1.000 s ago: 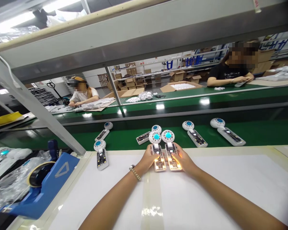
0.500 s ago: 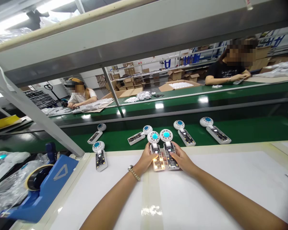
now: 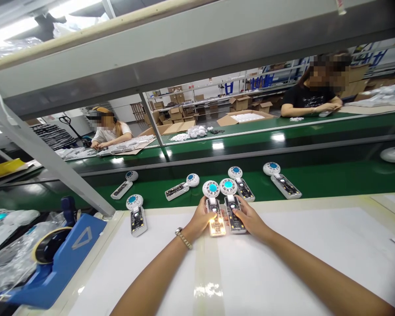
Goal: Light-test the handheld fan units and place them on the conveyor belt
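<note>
My left hand [image 3: 199, 218] and right hand [image 3: 249, 218] are at twelve o'clock on the white work mat [image 3: 299, 263], fingers closed on two handheld units. The left grasps the brightly glowing unit [image 3: 217, 226], the right a dimmer unit [image 3: 234, 215], their round teal-lit heads just beside each other. Another unit [image 3: 137, 221] lies on the mat at ten o'clock. More units [image 3: 281, 186] lie on the green conveyor belt [image 3: 332, 177] beyond. A steel frame strut [image 3: 42, 153] crosses my view at ten o'clock, and a blue tape dispenser [image 3: 61, 259] sits at eight o'clock.
</note>
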Motion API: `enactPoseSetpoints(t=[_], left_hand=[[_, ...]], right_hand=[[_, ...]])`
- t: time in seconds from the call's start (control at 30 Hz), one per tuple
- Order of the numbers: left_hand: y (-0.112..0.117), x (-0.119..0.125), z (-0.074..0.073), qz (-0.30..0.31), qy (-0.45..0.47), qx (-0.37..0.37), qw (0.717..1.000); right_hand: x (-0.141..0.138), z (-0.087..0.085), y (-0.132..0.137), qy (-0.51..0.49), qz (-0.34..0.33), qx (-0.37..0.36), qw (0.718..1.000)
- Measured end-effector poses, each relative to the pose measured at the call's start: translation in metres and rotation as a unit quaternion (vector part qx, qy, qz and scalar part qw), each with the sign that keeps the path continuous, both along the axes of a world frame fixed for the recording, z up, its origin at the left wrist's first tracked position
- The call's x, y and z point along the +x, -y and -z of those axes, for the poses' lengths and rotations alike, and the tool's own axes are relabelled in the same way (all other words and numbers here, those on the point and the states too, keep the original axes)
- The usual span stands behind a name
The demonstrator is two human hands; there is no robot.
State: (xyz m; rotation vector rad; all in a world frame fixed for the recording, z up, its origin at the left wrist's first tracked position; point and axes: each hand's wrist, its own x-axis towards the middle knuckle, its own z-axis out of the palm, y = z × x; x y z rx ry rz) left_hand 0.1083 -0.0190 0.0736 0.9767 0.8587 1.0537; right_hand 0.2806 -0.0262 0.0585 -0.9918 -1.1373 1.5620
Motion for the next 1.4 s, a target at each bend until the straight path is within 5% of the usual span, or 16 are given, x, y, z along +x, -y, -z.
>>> enactPoseSetpoints(t=[0.53,0.9,1.4], left_hand=[[-0.006,-0.006,0.013,0.019,0.021,0.024,0.999],[-0.004,-0.005,0.007,0.052,0.001,0.043,0.998],[-0.004,-0.006,0.007,0.072,0.008,0.039,0.997]], right_hand=[[0.000,-0.002,0.001,-0.024,-0.012,0.013,1.000],[0.002,0.002,0.000,-0.034,-0.047,0.083,0.995],[0.003,0.011,-0.002,-0.041,-0.047,0.079,0.995]])
